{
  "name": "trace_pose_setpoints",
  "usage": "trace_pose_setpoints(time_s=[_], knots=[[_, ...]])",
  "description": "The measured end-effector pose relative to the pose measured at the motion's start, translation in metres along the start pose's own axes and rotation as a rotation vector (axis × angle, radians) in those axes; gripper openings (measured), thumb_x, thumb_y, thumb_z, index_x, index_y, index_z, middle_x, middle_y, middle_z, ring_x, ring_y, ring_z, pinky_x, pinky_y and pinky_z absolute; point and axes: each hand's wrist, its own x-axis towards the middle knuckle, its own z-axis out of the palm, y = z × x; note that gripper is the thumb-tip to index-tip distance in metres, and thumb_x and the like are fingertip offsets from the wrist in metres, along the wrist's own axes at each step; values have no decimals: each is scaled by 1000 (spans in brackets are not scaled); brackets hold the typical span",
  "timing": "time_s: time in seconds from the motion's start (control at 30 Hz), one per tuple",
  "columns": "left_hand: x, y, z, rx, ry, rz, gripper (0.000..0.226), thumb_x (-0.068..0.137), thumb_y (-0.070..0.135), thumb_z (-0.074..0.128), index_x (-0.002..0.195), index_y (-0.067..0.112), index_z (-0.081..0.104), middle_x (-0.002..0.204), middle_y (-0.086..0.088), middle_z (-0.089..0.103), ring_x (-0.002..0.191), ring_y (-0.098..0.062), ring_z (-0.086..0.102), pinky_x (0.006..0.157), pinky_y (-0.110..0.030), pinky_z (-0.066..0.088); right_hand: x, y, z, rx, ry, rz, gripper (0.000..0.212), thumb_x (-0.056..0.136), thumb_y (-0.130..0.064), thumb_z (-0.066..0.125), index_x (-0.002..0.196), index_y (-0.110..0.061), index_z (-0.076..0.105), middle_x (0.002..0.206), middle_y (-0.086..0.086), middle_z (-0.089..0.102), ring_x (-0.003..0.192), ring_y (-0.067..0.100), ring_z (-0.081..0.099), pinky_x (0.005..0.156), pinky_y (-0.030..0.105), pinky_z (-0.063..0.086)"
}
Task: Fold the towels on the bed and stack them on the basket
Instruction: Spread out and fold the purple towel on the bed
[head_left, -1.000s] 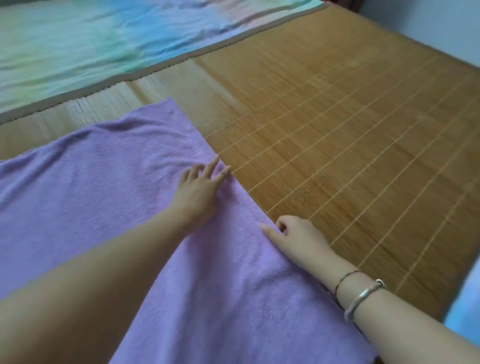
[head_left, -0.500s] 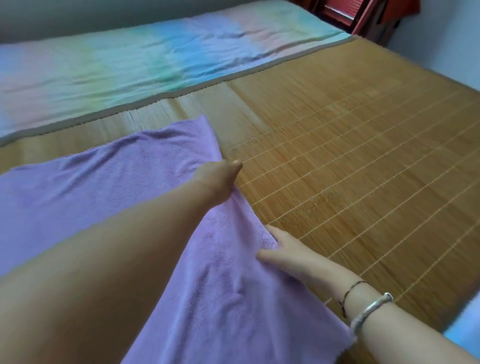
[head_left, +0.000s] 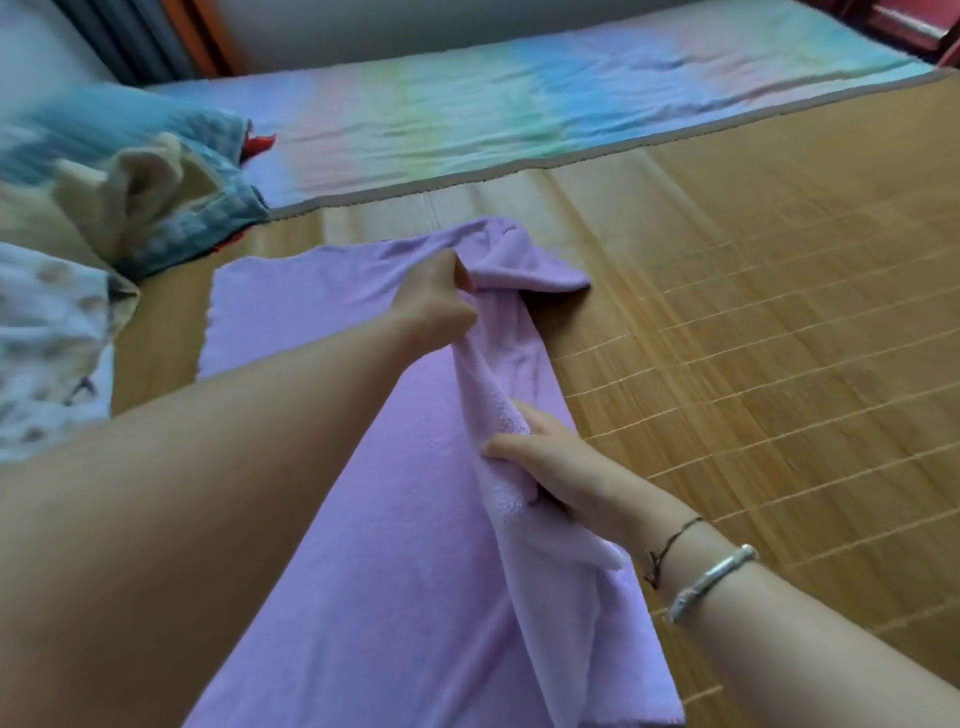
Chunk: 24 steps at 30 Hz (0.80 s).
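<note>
1. the purple towel (head_left: 395, 519) lies on the bed, on the bamboo mat (head_left: 753, 338). its long way runs from the person out to the far end.
2. the left hand (head_left: 434, 306) pinches the right edge far out. the right hand (head_left: 561, 467) grips the same edge, closer in.
3. that edge is lifted up. the rest of the towel lies flat to the left, so the fold likely goes that way.
4. no basket shows here.
</note>
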Motion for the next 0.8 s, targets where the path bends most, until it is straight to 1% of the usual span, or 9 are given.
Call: trace_pose_setpoints(time_s=[0.1,0.17,0.23,0.33,0.43,0.5,0.6,0.7,0.8], knots=[[-24,-41,-39,-6,20,-33,34,79,-3,43,108,7,59,110,-10,59,97,-23,53,69,-24,37,-2,-19,48,-87,-48,-49,35,75,-23,53,109,-22,59,89,1,57,82,16,52,78,38,45],[-37,-69,-63,18,30,-37,37,79,-3,41,109,8,59,113,-12,60,96,-23,52,68,-23,35,-4,-31,82,-131,-76,-84,31,81,-18,53,110,-27,59,95,-4,61,89,12,55,88,37,47],[-49,-96,-88,24,37,-20,39,78,-5,41,109,9,60,110,-14,61,90,-21,50,66,-22,34,-3,-43,122,-149,-91,-100,34,82,-16,53,114,-28,57,101,-2,63,92,12,56,93,39,46],[-63,-138,-117,3,28,-21,42,76,-6,41,110,8,61,110,-13,61,96,-25,54,68,-22,35,1,-49,179,-213,-111,-91,40,79,-20,55,118,-29,51,97,1,61,86,14,54,83,36,47],[-75,-186,-134,-17,-6,-21,46,73,-9,42,111,8,61,109,-10,61,100,-23,55,65,-19,35,7,-42,233,-281,-115,-90,48,76,-23,55,122,-23,44,87,-3,55,76,11,49,71,30,41],[-83,-215,-134,-36,-20,-32,46,73,-11,42,110,7,62,108,-9,58,94,-21,53,54,-14,33,13,-30,260,-364,-116,-77,49,82,-18,54,127,-26,40,94,-1,59,82,13,54,76,30,44],[-90,-249,-124,-81,-30,-66,44,73,-12,40,106,7,62,98,-8,53,81,-21,48,41,-10,31,20,-9,290,-487,-121,-64,58,82,-16,53,135,-26,33,104,4,61,95,22,58,81,34,46],[-89,-274,-109,-106,-29,-72,43,74,-11,41,104,11,62,99,-8,55,82,-20,50,44,-9,30,25,8,306,-530,-105,-89,62,81,-15,51,139,-22,32,108,7,62,92,20,54,76,31,42],[-89,-289,-99,-137,-23,-85,43,73,-11,43,105,10,62,105,-9,57,93,-20,53,54,-18,35,26,21,310,-537,-90,-125,53,78,-14,49,130,-22,39,99,9,64,89,24,57,79,38,47]])
